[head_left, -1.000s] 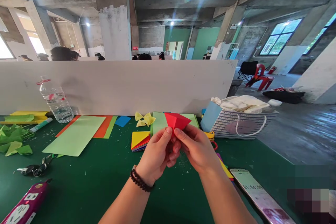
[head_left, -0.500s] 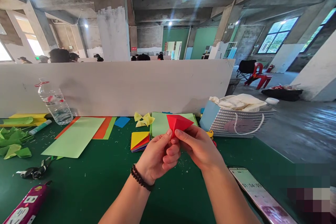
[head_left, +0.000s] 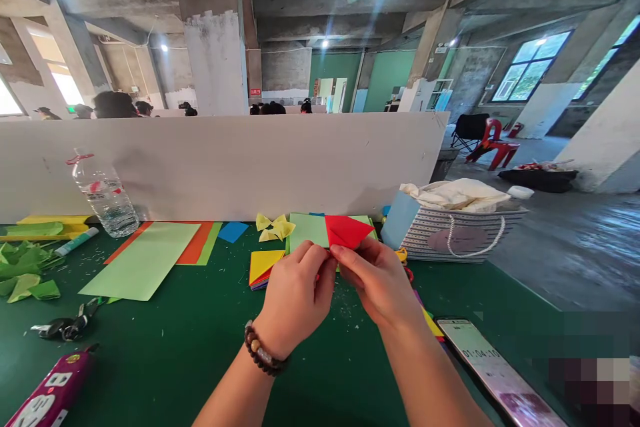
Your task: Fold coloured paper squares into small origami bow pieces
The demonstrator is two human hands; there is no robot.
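Both hands hold a folded red paper (head_left: 346, 230) just above the green table (head_left: 175, 347). My left hand (head_left: 295, 297), with a bead bracelet on its wrist, pinches the paper's lower left corner with its back turned up. My right hand (head_left: 376, 280) pinches the same corner from the right. The paper's triangular top sticks up beyond my fingers. A stack of coloured paper squares (head_left: 265, 265) lies just left of my hands. Crumpled yellow paper pieces (head_left: 274, 227) lie behind it.
A water bottle (head_left: 103, 197) stands at the back left by large green and orange sheets (head_left: 145, 257). Keys (head_left: 65, 325), a power strip (head_left: 47, 393) and green scraps (head_left: 25, 270) lie on the left. On the right are a striped bag (head_left: 453, 230) and a phone (head_left: 495, 370). A white partition (head_left: 225, 160) backs the table.
My left hand has rolled over so its back faces up, and its fingers have closed onto the paper. The red paper has shifted a little to the right and looks flatter.
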